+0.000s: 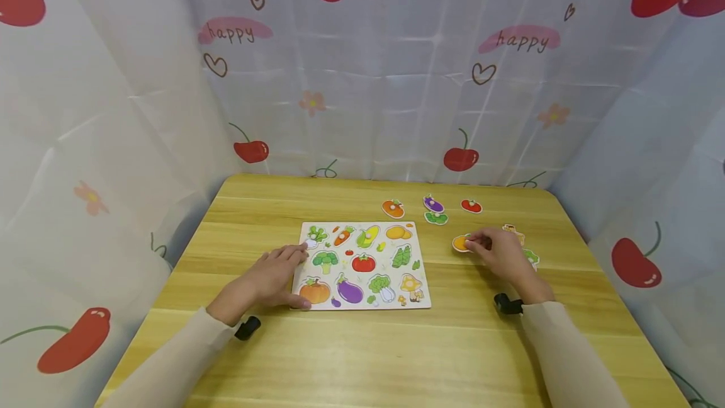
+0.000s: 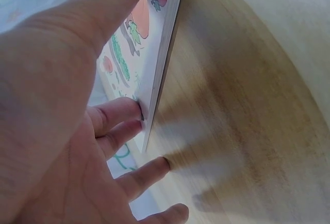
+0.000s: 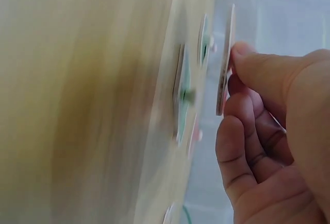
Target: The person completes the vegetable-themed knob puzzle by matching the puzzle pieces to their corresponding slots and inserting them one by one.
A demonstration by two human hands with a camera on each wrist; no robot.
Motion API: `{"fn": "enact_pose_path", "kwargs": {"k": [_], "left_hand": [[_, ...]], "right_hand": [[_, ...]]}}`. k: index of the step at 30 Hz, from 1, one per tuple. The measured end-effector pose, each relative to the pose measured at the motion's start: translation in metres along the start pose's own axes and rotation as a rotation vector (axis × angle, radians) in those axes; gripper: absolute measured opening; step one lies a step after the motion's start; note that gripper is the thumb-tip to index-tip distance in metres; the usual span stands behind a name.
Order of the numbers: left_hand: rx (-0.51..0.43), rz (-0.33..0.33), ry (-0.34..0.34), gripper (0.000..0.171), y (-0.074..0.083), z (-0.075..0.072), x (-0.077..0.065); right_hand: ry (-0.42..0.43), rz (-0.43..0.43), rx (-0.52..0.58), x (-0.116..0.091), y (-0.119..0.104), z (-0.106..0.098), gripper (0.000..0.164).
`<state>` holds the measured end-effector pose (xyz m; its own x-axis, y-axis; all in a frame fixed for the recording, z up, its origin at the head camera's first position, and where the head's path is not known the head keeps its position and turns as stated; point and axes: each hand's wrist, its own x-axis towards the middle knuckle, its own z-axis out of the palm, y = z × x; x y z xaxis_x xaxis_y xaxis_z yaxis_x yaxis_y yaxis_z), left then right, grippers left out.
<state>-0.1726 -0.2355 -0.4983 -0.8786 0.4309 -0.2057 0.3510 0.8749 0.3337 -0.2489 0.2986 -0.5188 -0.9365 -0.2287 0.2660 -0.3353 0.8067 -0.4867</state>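
My right hand (image 1: 501,258) pinches a flat orange-yellow puzzle piece (image 1: 460,243) between thumb and fingers. In the right wrist view that piece (image 3: 227,64) is seen edge-on, raised off the table. My left hand (image 1: 272,277) rests on the left edge of a white vegetable puzzle board (image 1: 354,302), thumb on the near corner and fingers spread toward the far one. From the left wrist, the board's edge (image 2: 161,69) shows under the thumb and two fingertips, while the other fingers reach past it. Pictures of a tomato, broccoli, pumpkin, eggplant and mushrooms cover the board.
Loose pieces lie behind and right of the board: an orange pumpkin (image 1: 393,209), a purple eggplant (image 1: 433,204), a green piece (image 1: 436,218) and a red tomato (image 1: 471,206). A green-and-white piece (image 1: 531,258) is partly behind the right hand. Printed curtains (image 1: 362,137) surround the wooden table (image 1: 362,357).
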Motion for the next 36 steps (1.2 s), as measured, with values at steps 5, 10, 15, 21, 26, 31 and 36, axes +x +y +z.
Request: {"fn": "enact_pose_path", "kwargs": {"k": [5,10,15,21,26,31,36], "left_hand": [[0.001,-0.012,0.000,0.114,0.000,0.000,0.000],[0.010,-0.005,0.003,0.115,0.002,-0.001,-0.001],[0.002,0.011,0.002,0.115,0.005,-0.003,-0.002],[-0.010,0.019,0.006,0.117,0.007,-0.003,-0.003],[-0.014,0.022,0.009,0.116,0.007,-0.003,-0.003],[-0.013,0.025,0.010,0.116,0.007,-0.002,-0.003],[-0.018,0.018,0.002,0.116,0.006,-0.002,-0.003]], "right_hand": [[0.000,0.002,0.017,0.012,-0.014,0.013,0.015],[-0.011,0.003,0.007,0.026,-0.028,0.023,0.017],[-0.005,-0.006,0.021,0.039,-0.042,0.035,0.016],[-0.014,-0.003,0.051,0.049,-0.057,0.048,0.016],[-0.042,0.027,0.088,0.057,-0.064,0.059,0.017],[-0.058,0.018,0.113,0.063,-0.074,0.067,0.016],[-0.075,0.001,0.116,0.069,-0.081,0.076,0.014]]}}
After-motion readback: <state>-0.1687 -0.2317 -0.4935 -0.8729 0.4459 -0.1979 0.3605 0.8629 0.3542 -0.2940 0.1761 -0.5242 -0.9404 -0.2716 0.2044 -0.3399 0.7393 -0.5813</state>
